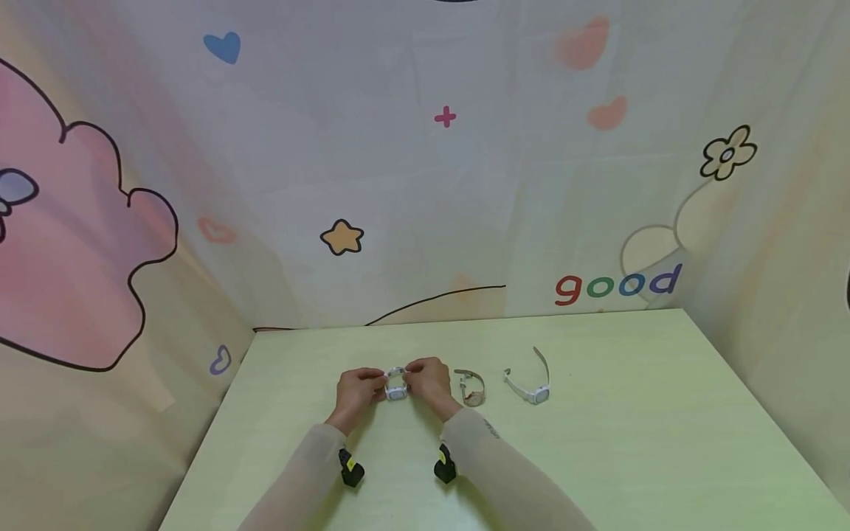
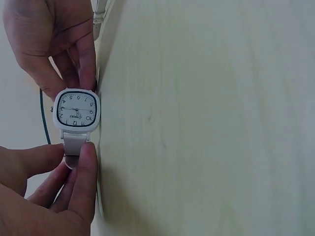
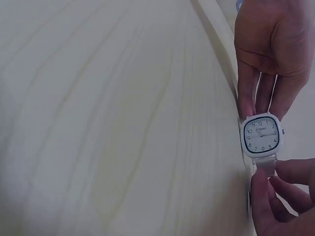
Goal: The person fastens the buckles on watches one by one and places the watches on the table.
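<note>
A white wristwatch (image 1: 396,394) with a rounded square face is held between the two hands, its strap bent up into a loop in the head view. My left hand (image 1: 357,393) pinches one side of the strap between thumb and fingers. On the other side, my right hand (image 1: 430,382) grips the strap close to the case. The left wrist view shows the watch face (image 2: 76,110) with dark numerals and a dark inner ring. In the right wrist view the same watch (image 3: 262,133) sits between both sets of fingertips; the strap's far ends are partly hidden.
Right of the right hand lies a wristwatch (image 1: 474,398) with a rose-toned round case and a curled strap. Farther right is another white square watch (image 1: 541,394), its strap spread open. All are on a pale wooden table (image 1: 631,442), backed by a printed curtain (image 1: 425,184).
</note>
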### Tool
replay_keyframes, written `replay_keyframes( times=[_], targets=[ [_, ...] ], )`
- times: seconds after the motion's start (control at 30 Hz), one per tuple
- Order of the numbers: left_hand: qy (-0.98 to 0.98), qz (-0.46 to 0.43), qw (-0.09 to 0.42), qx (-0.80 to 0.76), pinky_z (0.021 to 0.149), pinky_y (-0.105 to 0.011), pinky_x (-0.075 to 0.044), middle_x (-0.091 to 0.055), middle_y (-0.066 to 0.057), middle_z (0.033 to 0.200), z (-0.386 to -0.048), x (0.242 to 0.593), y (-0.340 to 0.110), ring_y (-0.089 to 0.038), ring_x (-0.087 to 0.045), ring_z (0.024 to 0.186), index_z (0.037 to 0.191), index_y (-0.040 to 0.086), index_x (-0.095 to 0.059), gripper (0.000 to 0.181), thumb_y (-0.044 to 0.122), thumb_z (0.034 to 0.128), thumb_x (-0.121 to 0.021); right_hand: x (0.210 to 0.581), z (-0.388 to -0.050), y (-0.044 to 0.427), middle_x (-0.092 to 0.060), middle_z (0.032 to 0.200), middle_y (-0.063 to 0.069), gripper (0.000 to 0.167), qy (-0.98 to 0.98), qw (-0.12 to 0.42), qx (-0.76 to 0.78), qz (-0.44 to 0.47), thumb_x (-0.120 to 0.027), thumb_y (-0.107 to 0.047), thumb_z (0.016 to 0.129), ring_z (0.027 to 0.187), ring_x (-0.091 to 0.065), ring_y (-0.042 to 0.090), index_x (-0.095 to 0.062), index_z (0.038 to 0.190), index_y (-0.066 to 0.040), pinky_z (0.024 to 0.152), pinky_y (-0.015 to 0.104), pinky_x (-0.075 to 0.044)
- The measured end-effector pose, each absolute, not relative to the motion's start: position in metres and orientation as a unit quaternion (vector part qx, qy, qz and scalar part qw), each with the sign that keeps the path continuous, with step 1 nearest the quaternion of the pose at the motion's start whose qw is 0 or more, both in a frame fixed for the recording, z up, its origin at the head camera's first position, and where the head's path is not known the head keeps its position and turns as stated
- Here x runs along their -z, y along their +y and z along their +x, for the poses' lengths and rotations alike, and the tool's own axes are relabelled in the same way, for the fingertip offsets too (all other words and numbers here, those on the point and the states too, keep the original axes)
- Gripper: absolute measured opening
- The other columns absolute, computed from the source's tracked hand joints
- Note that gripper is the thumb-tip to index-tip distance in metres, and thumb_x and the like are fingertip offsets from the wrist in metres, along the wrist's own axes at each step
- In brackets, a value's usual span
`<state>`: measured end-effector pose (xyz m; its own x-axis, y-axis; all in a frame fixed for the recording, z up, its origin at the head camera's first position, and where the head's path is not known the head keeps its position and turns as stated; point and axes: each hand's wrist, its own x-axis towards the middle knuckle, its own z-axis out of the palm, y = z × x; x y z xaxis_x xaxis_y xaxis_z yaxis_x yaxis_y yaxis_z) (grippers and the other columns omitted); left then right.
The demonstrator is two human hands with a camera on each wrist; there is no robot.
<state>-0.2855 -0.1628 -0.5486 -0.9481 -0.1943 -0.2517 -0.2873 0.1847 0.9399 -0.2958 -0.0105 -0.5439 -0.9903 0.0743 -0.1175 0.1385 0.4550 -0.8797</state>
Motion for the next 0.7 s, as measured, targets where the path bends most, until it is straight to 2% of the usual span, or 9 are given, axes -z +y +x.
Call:
replay_keyframes(
  times=[0.17,0.4,0.6,0.7],
  targets=[
    [0.798,-0.145,0.001,-0.585,0.073,-0.028,-0.058,-0.075,-0.014,0.101,-0.285,0.549,-0.163,-0.011,-0.067,0.08,0.107,-0.002,-0.071,0.025,0.009,0.0858,-0.074,0.543,-0.295,-0.007,-0.076,0.093,0.007,0.014,0.871,0.012,0.489,0.047,-0.076,-0.016,0.083,0.085,-0.067,0.019,-0.077,0.094,-0.008,0.071,0.029,-0.051],
    [0.807,-0.134,-0.016,-0.576,0.077,-0.034,-0.059,-0.071,-0.018,0.109,-0.28,0.542,-0.164,-0.018,-0.069,0.088,0.113,-0.002,-0.068,0.03,0.01,0.086,-0.074,0.532,-0.291,-0.002,-0.073,0.094,0.008,0.019,0.867,0.026,0.497,0.026,-0.074,-0.018,0.085,0.079,-0.064,0.017,-0.074,0.1,-0.006,0.065,0.026,-0.048],
    [0.814,-0.096,-0.033,-0.572,0.075,-0.033,-0.06,-0.07,-0.019,0.112,-0.272,0.531,-0.161,-0.022,-0.071,0.092,0.122,-0.001,-0.064,0.036,0.011,0.0886,-0.071,0.514,-0.28,0.007,-0.074,0.098,0.008,0.023,0.864,-0.01,0.503,-0.028,-0.072,-0.02,0.087,0.089,-0.069,0.022,-0.073,0.104,-0.006,0.071,0.031,-0.052],
    [0.809,-0.08,-0.044,-0.581,0.075,-0.032,-0.06,-0.069,-0.018,0.113,-0.269,0.523,-0.159,-0.021,-0.071,0.093,0.12,0.001,-0.065,0.032,0.011,0.0898,-0.07,0.505,-0.276,0.014,-0.074,0.097,0.007,0.023,0.857,-0.024,0.513,-0.046,-0.072,-0.021,0.087,0.09,-0.071,0.023,-0.073,0.105,-0.006,0.073,0.033,-0.054]
  ],
)
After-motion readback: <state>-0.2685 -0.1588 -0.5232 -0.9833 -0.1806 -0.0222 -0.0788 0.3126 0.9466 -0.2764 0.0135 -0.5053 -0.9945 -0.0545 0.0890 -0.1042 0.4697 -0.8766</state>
